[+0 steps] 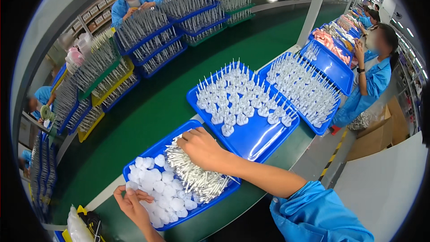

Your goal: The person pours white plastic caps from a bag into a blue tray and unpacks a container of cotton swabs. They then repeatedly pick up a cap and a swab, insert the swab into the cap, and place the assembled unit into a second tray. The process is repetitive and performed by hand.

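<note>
A long green conveyor belt (148,103) curves from the lower left of the frame to the upper right, in a factory hall where other people in blue coats work along both sides and stacked trays of grey pins (152,36) line the far edge. At centre a blue tray (257,141) holds white assembled pieces (242,98) standing upright, their thin stems pointing up. In the lower centre a nearer blue tray (150,152) holds a heap of white round caps (163,188) on its left and a pile of thin white sticks (197,179) on its right, long axes running mostly from upper left to lower right. The right hand (201,148), forearm reaching in from the lower right, lies palm-down on the sticks, fingers curled into the pile. The left hand (130,201), at the tray's lower left edge, pinches a cap between narrow fingertips.
</note>
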Action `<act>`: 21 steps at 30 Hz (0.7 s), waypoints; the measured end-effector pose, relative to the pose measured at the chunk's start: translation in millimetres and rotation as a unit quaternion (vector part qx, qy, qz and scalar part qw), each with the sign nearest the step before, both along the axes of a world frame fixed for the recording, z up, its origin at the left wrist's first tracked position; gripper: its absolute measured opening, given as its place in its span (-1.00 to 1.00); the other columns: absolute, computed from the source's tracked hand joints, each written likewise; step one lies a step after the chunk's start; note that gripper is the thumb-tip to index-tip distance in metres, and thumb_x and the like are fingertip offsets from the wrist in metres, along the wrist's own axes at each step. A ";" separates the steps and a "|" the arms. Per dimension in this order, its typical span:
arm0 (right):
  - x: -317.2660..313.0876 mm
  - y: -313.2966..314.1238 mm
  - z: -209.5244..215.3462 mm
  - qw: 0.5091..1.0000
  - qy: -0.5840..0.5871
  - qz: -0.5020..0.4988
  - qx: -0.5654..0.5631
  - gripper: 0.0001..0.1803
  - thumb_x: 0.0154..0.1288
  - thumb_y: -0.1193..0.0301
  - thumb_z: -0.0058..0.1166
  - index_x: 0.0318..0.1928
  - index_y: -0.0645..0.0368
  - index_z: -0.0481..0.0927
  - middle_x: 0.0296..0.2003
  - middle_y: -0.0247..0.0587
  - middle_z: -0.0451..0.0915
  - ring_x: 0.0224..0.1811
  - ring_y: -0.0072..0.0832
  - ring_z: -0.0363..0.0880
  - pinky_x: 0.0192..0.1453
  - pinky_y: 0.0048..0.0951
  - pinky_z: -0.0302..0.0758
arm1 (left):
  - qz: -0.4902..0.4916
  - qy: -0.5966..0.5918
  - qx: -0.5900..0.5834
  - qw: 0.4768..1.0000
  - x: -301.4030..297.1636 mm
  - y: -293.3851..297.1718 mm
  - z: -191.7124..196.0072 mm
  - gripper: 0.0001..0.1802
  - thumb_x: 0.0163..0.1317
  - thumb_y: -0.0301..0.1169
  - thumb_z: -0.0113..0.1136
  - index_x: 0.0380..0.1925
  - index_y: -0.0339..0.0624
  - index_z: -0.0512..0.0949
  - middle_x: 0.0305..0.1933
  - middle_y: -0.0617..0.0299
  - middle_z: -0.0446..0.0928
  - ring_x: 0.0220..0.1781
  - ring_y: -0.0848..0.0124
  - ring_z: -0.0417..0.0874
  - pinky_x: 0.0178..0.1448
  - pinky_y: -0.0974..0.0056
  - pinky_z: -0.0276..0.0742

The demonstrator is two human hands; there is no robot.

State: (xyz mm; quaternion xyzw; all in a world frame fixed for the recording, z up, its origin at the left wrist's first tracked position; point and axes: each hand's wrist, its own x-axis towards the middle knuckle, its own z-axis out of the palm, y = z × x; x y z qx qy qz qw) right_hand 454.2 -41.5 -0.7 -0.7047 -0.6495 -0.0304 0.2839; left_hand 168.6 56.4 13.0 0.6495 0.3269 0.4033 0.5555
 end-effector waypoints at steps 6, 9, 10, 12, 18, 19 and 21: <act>10.2 -57.7 29.2 0.981 0.181 0.065 0.028 -0.77 0.35 0.57 -0.02 0.00 0.31 0.50 -0.13 0.11 0.53 -0.07 0.09 0.56 -0.01 -0.07 0.52 | 0.016 -0.034 0.020 0.999 32.3 -23.0 -4.9 -0.79 0.51 -0.42 0.02 0.00 -0.32 0.33 -0.19 -0.07 0.60 -0.25 0.25 0.74 -0.16 0.21 0.68; 19.9 -104.5 14.9 0.970 0.238 -0.018 0.037 -0.81 0.42 0.47 0.06 -0.02 0.25 0.55 -0.17 0.06 0.62 -0.20 -0.09 0.67 -0.12 -0.19 0.57 | 0.003 -0.070 -0.045 0.997 29.2 -31.4 -5.3 -0.72 0.45 -0.55 0.06 0.10 -0.41 0.36 -0.17 -0.07 0.63 -0.21 0.12 0.77 -0.07 0.17 0.71; 19.5 -117.1 21.2 0.947 0.305 -0.096 -0.025 -0.80 0.37 0.48 0.09 -0.04 0.25 0.55 -0.17 0.10 0.62 -0.19 0.03 0.63 -0.12 -0.11 0.54 | 0.011 -0.072 -0.054 0.996 33.1 -36.5 2.1 -0.70 0.45 -0.55 0.07 0.12 -0.43 0.37 -0.16 -0.07 0.63 -0.20 0.11 0.77 -0.07 0.16 0.71; 19.8 -123.7 13.4 0.922 0.318 -0.215 -0.049 -0.86 0.37 0.52 0.07 -0.10 0.26 0.57 -0.34 0.08 0.62 -0.30 -0.08 0.65 -0.25 -0.21 0.50 | -0.004 -0.067 -0.075 0.995 38.7 -35.4 9.8 -0.65 0.43 -0.56 0.09 0.17 -0.46 0.40 -0.12 -0.09 0.64 -0.15 0.08 0.78 -0.03 0.14 0.72; 13.7 -98.8 -21.0 0.941 0.274 -0.199 0.009 -0.89 0.38 0.58 0.03 -0.15 0.37 0.54 -0.29 0.14 0.63 -0.33 -0.06 0.64 -0.26 -0.21 0.48 | -0.031 -0.142 -0.211 0.967 25.5 -25.4 11.9 -0.72 0.41 -0.54 0.12 0.08 -0.43 0.49 -0.06 -0.17 0.66 -0.02 -0.11 0.74 0.03 -0.06 0.76; 7.8 -97.4 -19.6 0.936 0.291 -0.200 0.006 -0.89 0.38 0.58 0.03 -0.14 0.38 0.54 -0.27 0.14 0.63 -0.31 -0.04 0.64 -0.24 -0.20 0.49 | -0.027 -0.141 -0.218 0.965 23.4 -25.2 14.0 -0.74 0.41 -0.53 0.13 0.05 -0.41 0.49 -0.06 -0.18 0.66 -0.01 -0.13 0.74 0.04 -0.07 0.76; 2.7 -99.3 -12.3 0.926 0.315 -0.209 -0.007 -0.88 0.38 0.59 0.02 -0.13 0.38 0.54 -0.24 0.15 0.63 -0.26 0.01 0.64 -0.20 -0.18 0.50 | -0.026 -0.149 -0.236 0.960 23.6 -25.9 12.8 -0.77 0.41 -0.51 0.14 0.00 -0.38 0.50 -0.05 -0.19 0.65 0.01 -0.16 0.73 0.04 -0.09 0.75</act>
